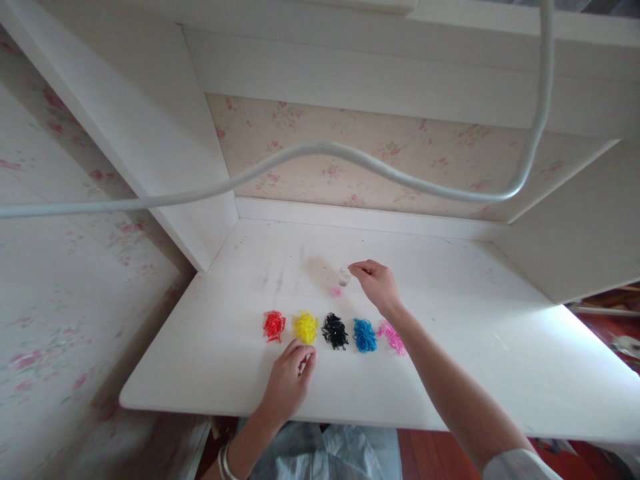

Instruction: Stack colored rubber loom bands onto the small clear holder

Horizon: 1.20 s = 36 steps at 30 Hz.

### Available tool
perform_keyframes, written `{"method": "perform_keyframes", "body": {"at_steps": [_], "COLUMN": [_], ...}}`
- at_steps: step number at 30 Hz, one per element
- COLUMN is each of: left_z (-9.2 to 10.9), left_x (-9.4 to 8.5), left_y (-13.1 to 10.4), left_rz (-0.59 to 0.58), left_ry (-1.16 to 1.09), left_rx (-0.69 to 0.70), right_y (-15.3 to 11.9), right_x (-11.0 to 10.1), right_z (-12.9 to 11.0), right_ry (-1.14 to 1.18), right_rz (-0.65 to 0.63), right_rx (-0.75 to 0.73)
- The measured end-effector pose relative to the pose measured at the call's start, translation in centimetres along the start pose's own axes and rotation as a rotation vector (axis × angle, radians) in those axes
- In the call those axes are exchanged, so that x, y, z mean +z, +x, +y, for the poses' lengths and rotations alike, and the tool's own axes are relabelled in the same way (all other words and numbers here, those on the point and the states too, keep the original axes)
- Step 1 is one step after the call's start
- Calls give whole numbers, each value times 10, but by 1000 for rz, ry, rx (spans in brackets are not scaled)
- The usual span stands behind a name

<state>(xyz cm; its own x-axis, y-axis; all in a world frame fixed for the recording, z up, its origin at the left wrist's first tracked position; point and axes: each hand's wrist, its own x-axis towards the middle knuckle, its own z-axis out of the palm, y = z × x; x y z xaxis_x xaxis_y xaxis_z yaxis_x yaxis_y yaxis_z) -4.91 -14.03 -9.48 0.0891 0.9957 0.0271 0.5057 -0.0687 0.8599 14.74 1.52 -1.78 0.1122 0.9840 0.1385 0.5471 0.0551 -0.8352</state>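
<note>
In the head view, my right hand [376,283] pinches a small clear plastic cup [345,275] by its edge, a little above the desk. Just below the cup is a small pink clump [337,291]. My left hand [293,375] is closed, its fingers curled near the front of a pile of yellow rubber bands [305,326]; what it holds, if anything, I cannot make out. In the same row lie piles of red bands [274,326], black bands [335,331], blue bands [365,335] and pink bands [392,337], the last partly behind my right forearm.
All of this lies on a white desk [200,360] with side panels and a shelf above. A thick white cable [325,148] crosses the view in front of the back wall. Floral wallpaper [40,320] covers the wall at left.
</note>
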Motion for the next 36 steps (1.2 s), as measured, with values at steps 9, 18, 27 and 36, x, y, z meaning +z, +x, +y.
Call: {"method": "perform_keyframes", "body": {"at_steps": [9,18,27,36], "left_z": [20,67,89,93], "left_x": [14,59,100,105], "left_y": [4,46,82,87], "left_rz": [-124,-260,-345,-373], "left_ry": [247,514,737,764], "left_rx": [132,279,347,333], "right_y": [-59,-141,-174,-172], "right_x": [-32,-51,-47,-45], "right_z": [32,105,125,122], "right_ry": [233,174,-14,-30], "right_rz": [84,166,205,210], "right_rx": [179,311,307,286]}}
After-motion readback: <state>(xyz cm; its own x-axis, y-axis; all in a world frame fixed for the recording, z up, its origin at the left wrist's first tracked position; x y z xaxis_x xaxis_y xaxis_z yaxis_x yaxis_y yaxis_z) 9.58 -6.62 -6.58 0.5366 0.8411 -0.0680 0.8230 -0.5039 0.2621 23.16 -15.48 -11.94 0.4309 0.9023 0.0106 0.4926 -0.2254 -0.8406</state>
